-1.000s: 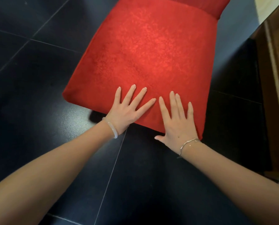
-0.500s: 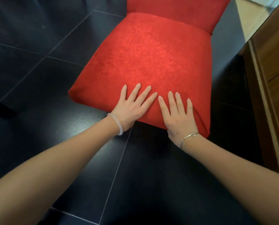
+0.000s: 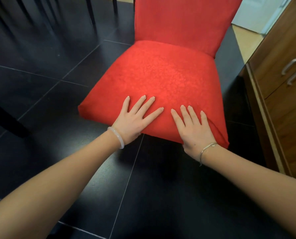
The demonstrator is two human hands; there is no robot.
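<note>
While both hands press flat on the front edge of the red chair seat, the head view shows the left hand near the middle of that edge and the right hand towards the front right corner. Each has 4 fingers straight and spread, gripping nothing; the thumbs lie out of sight below the edge. The chair stands on the dark tiled floor, its backrest rises from the far edge of the seat, and a wooden cabinet stands close on the right. Risk 1: the tiles look glossy, so a forward push could slide the chair away and leave the person's weight unsupported. Risk 2: a push skewed rightward could drive the seat into the cabinet. Risk 3: the fabric cover, creased at the front right corner, may shift under the right palm.
</note>
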